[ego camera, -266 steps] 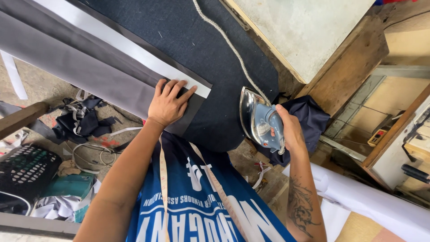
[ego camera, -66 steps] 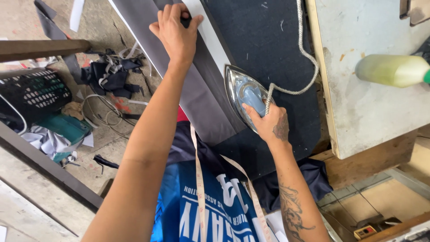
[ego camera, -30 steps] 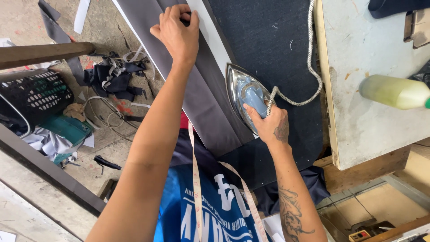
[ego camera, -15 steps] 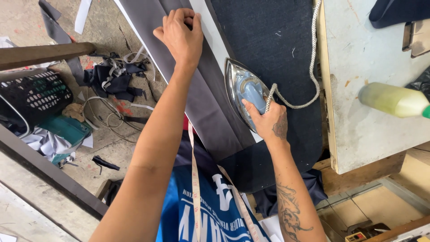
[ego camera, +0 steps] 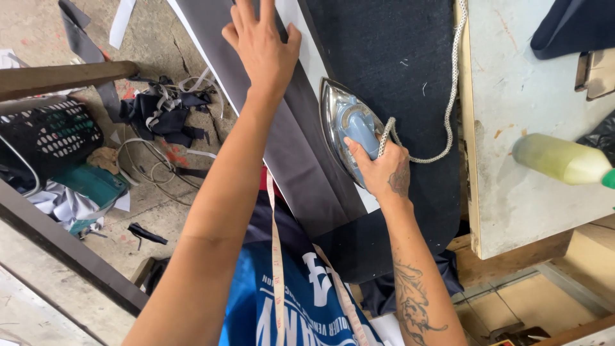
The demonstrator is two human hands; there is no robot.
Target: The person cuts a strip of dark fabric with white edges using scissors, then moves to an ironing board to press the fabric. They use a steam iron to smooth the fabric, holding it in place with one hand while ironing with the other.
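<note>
A long grey strip of fabric [ego camera: 301, 160] with a white strip [ego camera: 307, 51] along its edge lies on the dark ironing board [ego camera: 391, 57]. My left hand [ego camera: 259, 45] presses flat on the strip near the top, fingers spread. My right hand [ego camera: 378, 170] grips the blue handle of a chrome flat iron [ego camera: 343, 128], which rests on the fabric's white edge, point away from me. A braided cord [ego camera: 448, 96] runs from the iron up the board. A measuring tape [ego camera: 277, 256] hangs round my neck.
A worn white table [ego camera: 532, 96] stands right of the board, with a yellow-green bottle [ego camera: 560, 160] lying on it and dark cloth [ego camera: 570, 25] at its far corner. On the floor at left are fabric scraps [ego camera: 157, 109], a black perforated basket [ego camera: 48, 138] and a wooden beam [ego camera: 64, 75].
My left hand has opened from a pinch to flat, spread fingers and slid further up the strip. The iron has moved up along the white edge.
</note>
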